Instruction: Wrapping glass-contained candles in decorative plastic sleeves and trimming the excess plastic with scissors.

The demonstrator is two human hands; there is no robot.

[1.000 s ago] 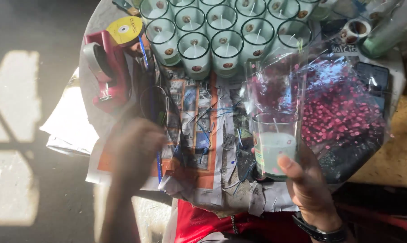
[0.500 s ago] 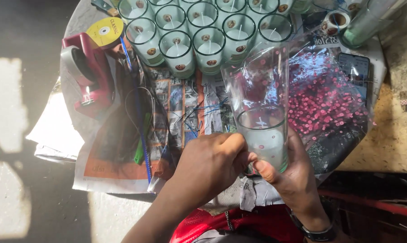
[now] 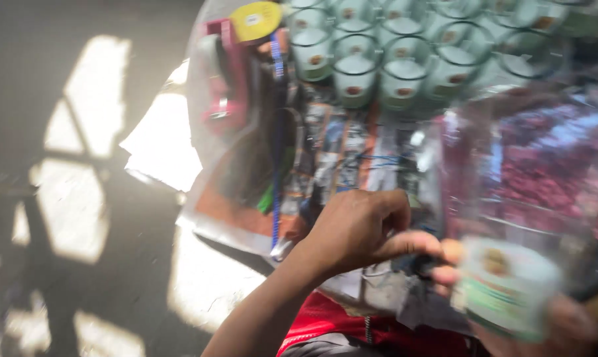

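Wrapping looks like the step in hand: a glass candle jar filled with pale wax is being seated in a clear plastic sleeve. The jar sits at the near right edge of the newspaper-covered table, tipped so its round bottom faces the camera; its long axis runs away from the viewer, mouth pointing toward the far side and into the sleeve, though blur hides the exact tilt. The left hand is curled, thumb and fingertips pinched at something small beside the jar's left side, probably the sleeve's edge. The right hand cradles the jar from below, fingers wrapped around it, mostly blurred. Next, by my reading, the sleeve needs pulling snug along the jar's axis while the right hand keeps it steady. Rows of filled jars stand along the far edge, a pink tape dispenser at the far left corner, red dried petals at the right.
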